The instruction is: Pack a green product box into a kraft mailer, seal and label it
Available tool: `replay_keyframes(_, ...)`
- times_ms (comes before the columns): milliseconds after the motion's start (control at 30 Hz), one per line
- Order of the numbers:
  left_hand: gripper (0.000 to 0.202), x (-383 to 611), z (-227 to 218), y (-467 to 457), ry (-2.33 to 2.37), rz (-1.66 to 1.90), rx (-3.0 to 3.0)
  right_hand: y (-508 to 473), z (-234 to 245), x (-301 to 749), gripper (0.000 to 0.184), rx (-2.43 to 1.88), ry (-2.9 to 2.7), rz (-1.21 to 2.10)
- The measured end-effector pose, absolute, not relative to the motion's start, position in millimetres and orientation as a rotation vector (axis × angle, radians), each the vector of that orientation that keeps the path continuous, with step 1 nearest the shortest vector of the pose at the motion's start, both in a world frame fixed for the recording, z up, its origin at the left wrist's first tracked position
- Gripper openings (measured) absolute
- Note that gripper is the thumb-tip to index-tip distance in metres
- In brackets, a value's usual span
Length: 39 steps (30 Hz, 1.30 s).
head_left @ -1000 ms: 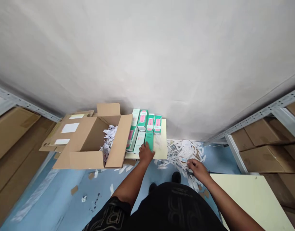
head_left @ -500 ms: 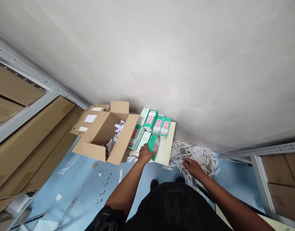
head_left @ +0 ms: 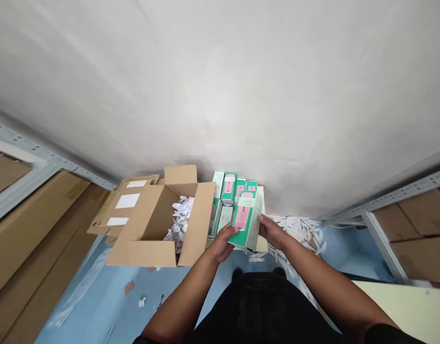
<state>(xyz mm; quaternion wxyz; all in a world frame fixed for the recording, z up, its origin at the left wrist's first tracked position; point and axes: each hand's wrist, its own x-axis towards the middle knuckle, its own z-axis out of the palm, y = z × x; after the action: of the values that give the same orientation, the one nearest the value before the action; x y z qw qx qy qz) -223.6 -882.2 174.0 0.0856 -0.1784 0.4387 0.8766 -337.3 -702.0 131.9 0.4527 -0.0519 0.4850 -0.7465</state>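
Between my two hands is a green-and-white box with a pink picture on its face, lifted above the other boxes. My left hand grips its lower left side with the thumb on the front. At its right side, my right hand has its fingers against the edge. Behind it, several similar boxes stand in rows on a cream board. To the left, an open cardboard carton has crumpled white paper inside.
Flattened cardboard with white labels lies left of the carton. Paper strips cover the blue floor at right. Metal shelving with brown cartons stands on both sides, and a pale wall rises ahead. A cream panel is at lower right.
My left hand has raised the green box from the group on the board. My right hand has moved in from over the paper strips and now holds the box too.
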Motion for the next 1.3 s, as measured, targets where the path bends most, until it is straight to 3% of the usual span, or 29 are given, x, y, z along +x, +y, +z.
replay_keyframes(133,0.066,-224.2,173.6,-881.8,1.085,2.513,-0.247,-708.3,161.5,-314.5,0.063,0.015,1.133,-1.971)
replay_keyframes(400,0.067,-232.9,184.1,-818.8,0.924,2.315,-0.189,-637.1,182.5,-276.6,0.051,0.401,1.262,-2.293)
replay_keyframes(567,0.058,-237.8,196.7,-762.2,1.142,2.188,0.047,-559.4,174.7,-249.1,0.052,0.605,1.41,-2.517)
replay_keyframes(833,0.058,-258.4,163.9,-616.1,1.811,1.514,0.216,-418.5,144.4,-191.4,0.056,0.951,1.767,-2.744)
replay_keyframes(1033,0.046,-246.7,143.4,-519.2,2.011,1.259,0.344,-293.6,106.1,-154.4,0.067,1.148,2.383,-2.321)
replay_keyframes(1300,0.031,-236.3,153.3,-444.9,2.118,0.955,0.736,-223.4,59.1,-135.5,0.066,1.293,2.586,-1.865)
